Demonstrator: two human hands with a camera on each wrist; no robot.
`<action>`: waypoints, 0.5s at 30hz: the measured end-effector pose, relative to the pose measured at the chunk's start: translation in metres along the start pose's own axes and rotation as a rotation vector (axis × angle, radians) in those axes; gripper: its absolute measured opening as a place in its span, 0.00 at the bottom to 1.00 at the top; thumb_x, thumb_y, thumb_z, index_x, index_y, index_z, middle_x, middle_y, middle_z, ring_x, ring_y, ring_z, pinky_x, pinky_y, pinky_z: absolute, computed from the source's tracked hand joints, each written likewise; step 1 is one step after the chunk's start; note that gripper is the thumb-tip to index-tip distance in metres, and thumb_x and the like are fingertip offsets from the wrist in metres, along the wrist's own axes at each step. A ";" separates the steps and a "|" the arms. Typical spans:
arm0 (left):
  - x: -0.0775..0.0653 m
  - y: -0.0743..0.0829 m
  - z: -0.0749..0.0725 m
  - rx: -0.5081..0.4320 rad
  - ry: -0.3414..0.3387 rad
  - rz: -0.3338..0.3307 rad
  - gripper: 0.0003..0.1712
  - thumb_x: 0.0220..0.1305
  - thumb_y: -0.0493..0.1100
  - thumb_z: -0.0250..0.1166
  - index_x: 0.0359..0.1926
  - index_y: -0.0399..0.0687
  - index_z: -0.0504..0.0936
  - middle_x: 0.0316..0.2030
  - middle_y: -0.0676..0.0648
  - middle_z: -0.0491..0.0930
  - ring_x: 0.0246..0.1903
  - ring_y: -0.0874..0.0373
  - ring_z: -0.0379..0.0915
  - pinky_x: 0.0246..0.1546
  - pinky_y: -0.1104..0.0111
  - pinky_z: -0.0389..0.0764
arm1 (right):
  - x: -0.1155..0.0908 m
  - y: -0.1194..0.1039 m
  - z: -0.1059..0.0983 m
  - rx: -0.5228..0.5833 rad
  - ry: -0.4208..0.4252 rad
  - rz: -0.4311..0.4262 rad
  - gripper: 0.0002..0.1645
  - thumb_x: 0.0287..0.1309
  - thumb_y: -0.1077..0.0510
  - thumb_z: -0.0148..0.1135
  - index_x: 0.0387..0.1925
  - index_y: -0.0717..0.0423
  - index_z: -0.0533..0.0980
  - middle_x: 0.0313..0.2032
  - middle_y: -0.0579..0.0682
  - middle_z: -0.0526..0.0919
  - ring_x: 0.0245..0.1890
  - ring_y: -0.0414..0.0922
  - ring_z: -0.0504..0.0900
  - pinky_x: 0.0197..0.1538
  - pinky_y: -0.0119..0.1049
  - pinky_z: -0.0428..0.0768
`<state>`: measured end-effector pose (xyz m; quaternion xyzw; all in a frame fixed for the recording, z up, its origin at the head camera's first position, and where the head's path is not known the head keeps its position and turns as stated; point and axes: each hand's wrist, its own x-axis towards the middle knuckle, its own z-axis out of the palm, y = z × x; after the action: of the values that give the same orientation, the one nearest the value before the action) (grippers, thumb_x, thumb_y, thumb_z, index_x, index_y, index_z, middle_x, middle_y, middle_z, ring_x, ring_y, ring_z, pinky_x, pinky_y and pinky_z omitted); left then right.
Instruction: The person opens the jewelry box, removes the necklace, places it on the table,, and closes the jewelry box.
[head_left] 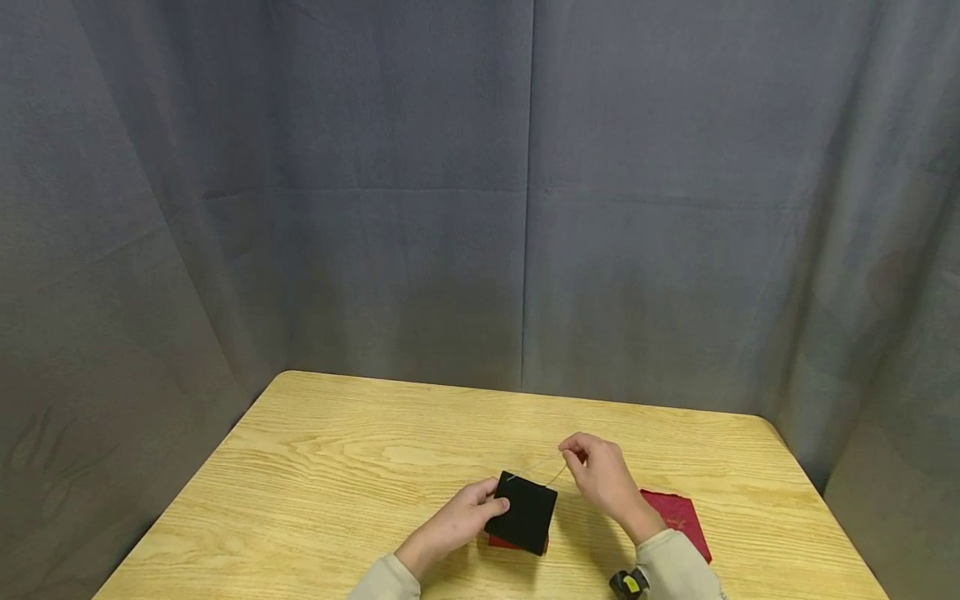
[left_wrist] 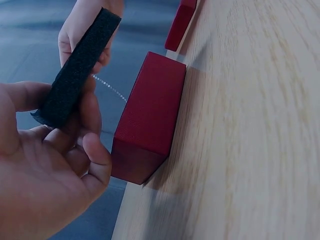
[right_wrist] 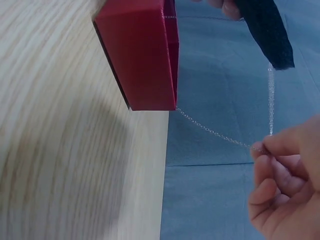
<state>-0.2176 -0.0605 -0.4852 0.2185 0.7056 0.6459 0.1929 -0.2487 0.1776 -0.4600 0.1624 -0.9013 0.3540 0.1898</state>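
Observation:
My left hand [head_left: 457, 523] grips a thin black foam pad [head_left: 522, 515] by its left edge, thumb on top and fingers beneath. Below the pad stands an open-topped red box [left_wrist: 150, 105], mostly covered by it in the head view. Between thumb and fingertips my right hand [head_left: 603, 477] pinches a fine chain [right_wrist: 271, 95], up and to the right of the pad. One strand runs from the fingertips to the pad and another down toward the box's open top. The box's inside is largely hidden.
A flat dark red piece [head_left: 678, 521] with faint gold lettering lies on the wooden table [head_left: 337, 467], right of the box and partly behind the right forearm. A small black device with a yellow patch [head_left: 630, 584] sits at the right wrist. Grey curtains [head_left: 405, 250] surround the table.

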 end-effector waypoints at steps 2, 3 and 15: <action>0.000 0.000 0.000 0.019 0.003 -0.002 0.13 0.71 0.40 0.50 0.49 0.37 0.74 0.38 0.47 0.81 0.37 0.61 0.74 0.43 0.69 0.71 | 0.001 0.002 -0.001 -0.006 0.005 0.016 0.07 0.58 0.67 0.60 0.31 0.53 0.81 0.24 0.43 0.79 0.22 0.35 0.70 0.27 0.31 0.72; 0.000 0.000 0.000 0.019 0.001 -0.001 0.13 0.71 0.40 0.50 0.49 0.37 0.74 0.39 0.47 0.80 0.37 0.61 0.74 0.43 0.69 0.71 | 0.001 0.002 -0.002 -0.007 0.007 0.023 0.06 0.58 0.66 0.60 0.31 0.53 0.81 0.24 0.42 0.78 0.21 0.35 0.70 0.27 0.31 0.72; 0.001 -0.001 -0.001 0.013 -0.014 -0.015 0.16 0.72 0.41 0.48 0.54 0.39 0.74 0.43 0.47 0.79 0.43 0.59 0.74 0.49 0.66 0.70 | 0.006 0.003 -0.013 -0.024 0.004 0.069 0.05 0.60 0.66 0.59 0.33 0.57 0.81 0.24 0.43 0.78 0.20 0.38 0.69 0.27 0.32 0.71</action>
<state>-0.2189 -0.0611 -0.4859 0.2188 0.7100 0.6384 0.2011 -0.2527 0.1881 -0.4498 0.1283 -0.9103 0.3496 0.1810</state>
